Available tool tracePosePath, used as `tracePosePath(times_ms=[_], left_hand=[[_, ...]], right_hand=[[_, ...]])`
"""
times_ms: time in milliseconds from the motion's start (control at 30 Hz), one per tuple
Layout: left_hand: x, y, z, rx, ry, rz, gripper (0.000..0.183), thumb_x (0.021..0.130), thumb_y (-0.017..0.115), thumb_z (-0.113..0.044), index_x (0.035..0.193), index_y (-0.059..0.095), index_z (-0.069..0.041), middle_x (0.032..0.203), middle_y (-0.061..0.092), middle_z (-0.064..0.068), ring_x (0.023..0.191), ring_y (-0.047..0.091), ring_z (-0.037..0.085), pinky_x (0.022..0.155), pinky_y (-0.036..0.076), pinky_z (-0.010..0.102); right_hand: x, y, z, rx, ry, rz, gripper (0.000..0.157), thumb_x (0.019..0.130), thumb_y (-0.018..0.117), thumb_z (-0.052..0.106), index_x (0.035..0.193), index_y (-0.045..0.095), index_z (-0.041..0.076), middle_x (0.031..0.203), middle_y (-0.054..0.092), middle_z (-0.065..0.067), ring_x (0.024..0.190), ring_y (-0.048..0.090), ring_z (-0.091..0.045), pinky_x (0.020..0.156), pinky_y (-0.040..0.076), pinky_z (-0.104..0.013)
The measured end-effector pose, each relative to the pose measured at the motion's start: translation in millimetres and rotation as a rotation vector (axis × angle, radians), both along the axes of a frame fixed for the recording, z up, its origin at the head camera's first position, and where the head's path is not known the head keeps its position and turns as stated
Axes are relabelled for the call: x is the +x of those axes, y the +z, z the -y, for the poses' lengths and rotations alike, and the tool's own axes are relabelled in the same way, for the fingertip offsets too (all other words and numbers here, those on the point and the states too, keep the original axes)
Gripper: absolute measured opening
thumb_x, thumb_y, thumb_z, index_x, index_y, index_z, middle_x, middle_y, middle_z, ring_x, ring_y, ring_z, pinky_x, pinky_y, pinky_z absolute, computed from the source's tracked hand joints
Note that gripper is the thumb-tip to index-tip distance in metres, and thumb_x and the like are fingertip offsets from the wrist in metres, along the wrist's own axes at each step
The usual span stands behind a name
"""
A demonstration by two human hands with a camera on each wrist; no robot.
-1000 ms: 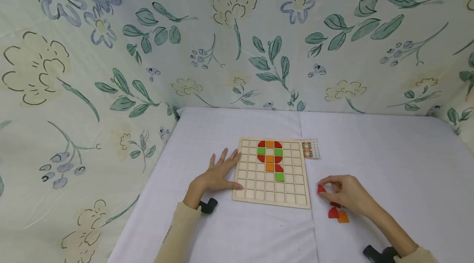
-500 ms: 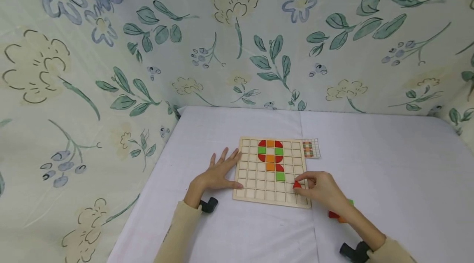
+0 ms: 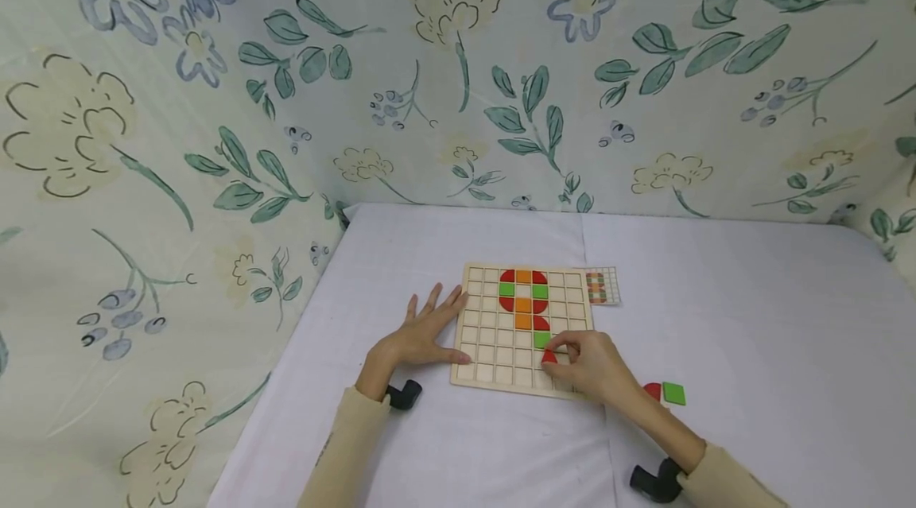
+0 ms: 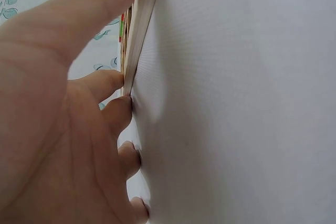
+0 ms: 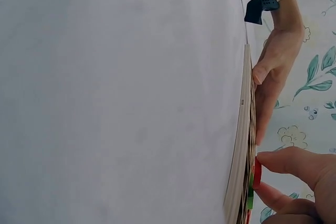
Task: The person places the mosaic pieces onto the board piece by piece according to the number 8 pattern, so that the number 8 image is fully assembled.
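A wooden grid board [image 3: 487,357] lies on the white cloth, with red rounded, orange and green square tiles set in its upper middle. My left hand [image 3: 418,337] spreads beside its left edge, thumb and forefinger touching the frame, as the left wrist view confirms along the board's side [image 4: 142,30]. Over the lower right cells, my right hand [image 3: 590,361] pinches a red rounded tile [image 3: 549,357] between thumb and forefinger. That tile is just below the lowest green tile [image 3: 542,340]; in the right wrist view the red tile [image 5: 257,174] stands on edge, right at the board's surface.
A small printed pattern card [image 3: 603,285] lies against the board's upper right side. Right of the board are a loose red tile [image 3: 652,391] and a green tile [image 3: 674,393], partly behind the right forearm. A floral cloth [image 3: 458,79] hangs behind the table.
My right hand has carried the red tile leftward from the loose tiles on the cloth to over the board, below the green tile. The left hand stays in place.
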State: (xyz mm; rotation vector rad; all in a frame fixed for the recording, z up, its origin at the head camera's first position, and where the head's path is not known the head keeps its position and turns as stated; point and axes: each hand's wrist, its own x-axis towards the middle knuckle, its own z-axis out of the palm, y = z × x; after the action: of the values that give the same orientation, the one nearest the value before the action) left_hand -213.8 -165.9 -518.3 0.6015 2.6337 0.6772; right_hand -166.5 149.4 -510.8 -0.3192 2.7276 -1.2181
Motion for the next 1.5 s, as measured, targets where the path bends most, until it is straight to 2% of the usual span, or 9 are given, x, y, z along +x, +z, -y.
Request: tracePosePath(times_ms=[167, 267, 400, 567, 767, 1033, 1267, 1500], left_hand=[[-0.4, -1.1, 0.8, -0.005, -0.002, -0.003, 0.112, 0.085, 0.079, -0.057, 0.168, 0.013, -0.021, 0.176, 0.000, -0.002, 0.163, -0.014, 0.033, 0.126, -0.014, 0.067], [-0.7, -1.9, 0.8, -0.002, -0.005, -0.004, 0.111, 0.085, 0.079, -0.057, 0.168, 0.013, -0.021, 0.176, 0.001, -0.002, 0.163, -0.014, 0.033, 0.126, -0.014, 0.067], [-1.0, -2.0, 0.7, -0.004, -0.008, -0.003, 0.111, 0.085, 0.078, -0.057, 0.168, 0.013, -0.021, 0.176, 0.001, -0.002, 0.162, -0.014, 0.033, 0.126, -0.014, 0.067], [-0.8, 0.0, 0.6, -0.003, -0.003, 0.000, 0.112, 0.085, 0.079, -0.057, 0.168, 0.013, -0.021, 0.176, 0.001, 0.000, 0.162, -0.014, 0.034, 0.126, -0.013, 0.067], [-0.9, 0.0, 0.5, 0.003, -0.005, 0.009, 0.112, 0.085, 0.079, -0.057, 0.168, 0.013, -0.021, 0.176, 0.000, -0.002, 0.162, -0.016, 0.032, 0.126, -0.014, 0.067], [-1.2, -1.0, 0.1, 0.004, -0.005, 0.000, 0.111, 0.085, 0.079, -0.057, 0.168, 0.014, -0.021, 0.176, 0.002, -0.001, 0.162, -0.014, 0.033, 0.126, -0.014, 0.068], [-1.7, -1.2, 1.1, -0.003, -0.008, 0.001, 0.112, 0.085, 0.079, -0.058, 0.168, 0.013, -0.021, 0.176, 0.000, -0.001, 0.162, -0.015, 0.032, 0.126, -0.014, 0.068], [-2.3, -1.6, 1.8, -0.001, -0.011, 0.003, 0.112, 0.085, 0.079, -0.058, 0.168, 0.013, -0.022, 0.176, 0.000, -0.001, 0.162, -0.016, 0.032, 0.126, -0.014, 0.068]], right_hand=[[-1.1, -1.9, 1.1, 0.020, 0.012, -0.008, 0.022, 0.081, 0.088, 0.017, 0.099, 0.079, 0.007, 0.054, 0.036, 0.007, 0.048, 0.027, -0.004, 0.048, 0.020, -0.017], [-1.4, -0.3, -2.0, 0.021, 0.053, -0.009, 0.024, 0.082, 0.088, 0.017, 0.102, 0.079, 0.007, 0.054, 0.035, 0.008, 0.049, 0.028, -0.003, 0.047, 0.021, -0.018], [-6.2, 3.8, -13.8, -0.003, 0.186, 0.032, 0.029, 0.083, 0.086, 0.014, 0.110, 0.077, 0.008, 0.056, 0.034, 0.008, 0.050, 0.029, -0.002, 0.048, 0.023, -0.017], [-20.4, 7.8, -29.8, -0.031, 0.367, 0.089, 0.036, 0.084, 0.085, 0.012, 0.118, 0.077, 0.011, 0.060, 0.032, 0.010, 0.055, 0.033, 0.000, 0.051, 0.027, -0.017], [-33.6, 10.0, -35.3, -0.026, 0.446, 0.133, 0.033, 0.085, 0.084, 0.012, 0.118, 0.078, 0.012, 0.060, 0.031, 0.009, 0.057, 0.033, -0.002, 0.055, 0.029, -0.020], [-39.3, 6.9, -31.6, -0.029, 0.456, 0.139, 0.030, 0.083, 0.087, 0.015, 0.112, 0.080, 0.013, 0.059, 0.032, 0.008, 0.057, 0.033, -0.002, 0.056, 0.031, -0.019], [-40.2, 1.8, -28.9, -0.010, 0.416, 0.092, 0.026, 0.081, 0.089, 0.025, 0.103, 0.079, 0.016, 0.059, 0.034, 0.009, 0.059, 0.038, -0.003, 0.057, 0.033, -0.019], [-39.1, -2.9, -23.8, -0.022, 0.406, 0.014, 0.022, 0.081, 0.089, 0.023, 0.099, 0.079, 0.015, 0.057, 0.033, 0.012, 0.055, 0.033, 0.000, 0.054, 0.029, -0.017]])
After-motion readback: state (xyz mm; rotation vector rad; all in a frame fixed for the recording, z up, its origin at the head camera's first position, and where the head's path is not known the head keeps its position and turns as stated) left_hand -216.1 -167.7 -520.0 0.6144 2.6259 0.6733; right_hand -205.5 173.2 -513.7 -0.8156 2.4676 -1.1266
